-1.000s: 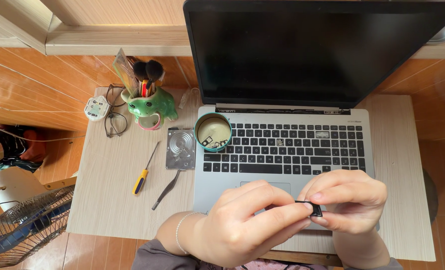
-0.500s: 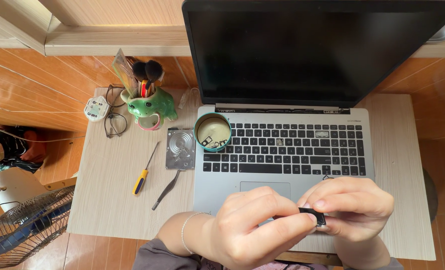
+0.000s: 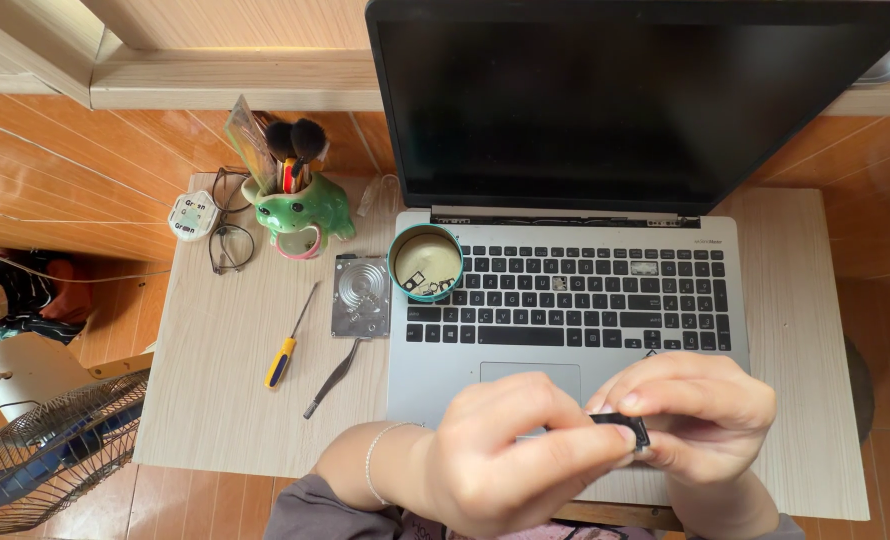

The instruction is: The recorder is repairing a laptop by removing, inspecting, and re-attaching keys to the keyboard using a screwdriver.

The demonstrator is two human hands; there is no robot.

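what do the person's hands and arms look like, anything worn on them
Both hands are bare, with no gloves and no rings that can be seen. The left hand has a thin silver-coloured bracelet around the wrist. The right hand shows nothing on its wrist, though that is partly out of frame. A bit of greyish-purple sleeve shows at the bottom edge near the left forearm.

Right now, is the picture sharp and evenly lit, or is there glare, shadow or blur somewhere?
Head view: daylight is soft and even, shadows faint; the black laptop screen is dark with only a dull sheen; the pale wooden table and the yellow-handled screwdriver look sharp; the left hand and right hand, pinching a small black flat part, are slightly soft; edges bend a little.
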